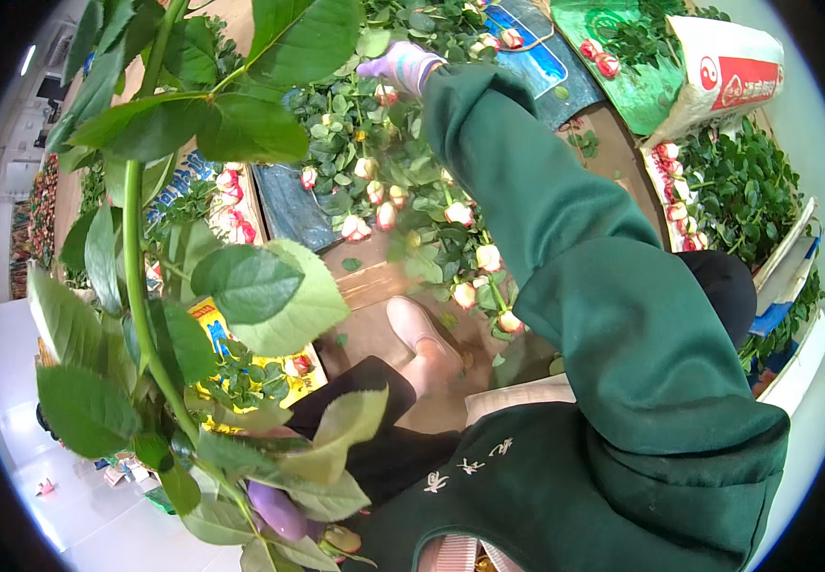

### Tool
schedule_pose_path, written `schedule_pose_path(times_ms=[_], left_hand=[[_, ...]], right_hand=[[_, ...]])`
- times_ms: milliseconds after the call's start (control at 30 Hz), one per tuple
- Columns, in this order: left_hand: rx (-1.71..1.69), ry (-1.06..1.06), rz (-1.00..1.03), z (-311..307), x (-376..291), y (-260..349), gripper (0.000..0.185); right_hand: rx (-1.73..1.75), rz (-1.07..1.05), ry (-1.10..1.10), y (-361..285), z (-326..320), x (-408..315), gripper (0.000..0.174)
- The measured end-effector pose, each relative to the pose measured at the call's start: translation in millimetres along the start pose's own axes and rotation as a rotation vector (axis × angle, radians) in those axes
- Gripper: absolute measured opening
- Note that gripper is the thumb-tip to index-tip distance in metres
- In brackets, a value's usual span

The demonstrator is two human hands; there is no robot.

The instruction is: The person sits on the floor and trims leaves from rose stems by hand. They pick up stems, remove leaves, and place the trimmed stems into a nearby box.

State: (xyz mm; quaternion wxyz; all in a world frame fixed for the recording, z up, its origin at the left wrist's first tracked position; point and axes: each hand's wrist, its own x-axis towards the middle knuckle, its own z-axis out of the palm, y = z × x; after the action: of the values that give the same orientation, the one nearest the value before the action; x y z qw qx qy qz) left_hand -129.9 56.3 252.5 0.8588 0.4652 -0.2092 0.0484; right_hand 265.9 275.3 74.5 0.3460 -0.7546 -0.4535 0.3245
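Note:
My left hand (276,509), in a purple glove and partly hidden by leaves, holds a leafy rose stem (138,286) that rises large and close at the left. A pale rose bud (342,540) is beside that hand. At the top, my right hand (399,66), in a purple glove with a striped cuff, reaches over the pile of cut roses (341,143); leaves hide its fingertips, so its grip is unclear. White roses with pink edges (385,214) hang towards me from the pile's near edge.
Right of the pile lie a blue sheet (577,89), a green sack (641,107) and wrapped roses (749,186). Yellow printed packaging (305,379) with a rose lies at lower left. A pink shoe (412,325) is below the pile. More bundled roses (230,204) lie left.

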Motion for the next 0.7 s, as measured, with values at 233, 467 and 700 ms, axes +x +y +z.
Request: schedule_pose_path(times_ms=[233,467,700], left_hand=[[0.028,-0.051,-0.007,3.7,0.2,13.3,0.026],[0.073,-0.105,-0.013,19.3,7.7,22.5,0.022],[0.119,-0.014,0.062,17.7,-10.3,23.7,0.021]], right_hand=[[0.38,-0.159,-0.126,-21.7,23.9,-10.1,0.045],[0.177,0.204,0.126,-63.2,42.2,-8.7,0.115],[0.267,0.21,0.227,-41.6,-5.5,21.9,0.078]])
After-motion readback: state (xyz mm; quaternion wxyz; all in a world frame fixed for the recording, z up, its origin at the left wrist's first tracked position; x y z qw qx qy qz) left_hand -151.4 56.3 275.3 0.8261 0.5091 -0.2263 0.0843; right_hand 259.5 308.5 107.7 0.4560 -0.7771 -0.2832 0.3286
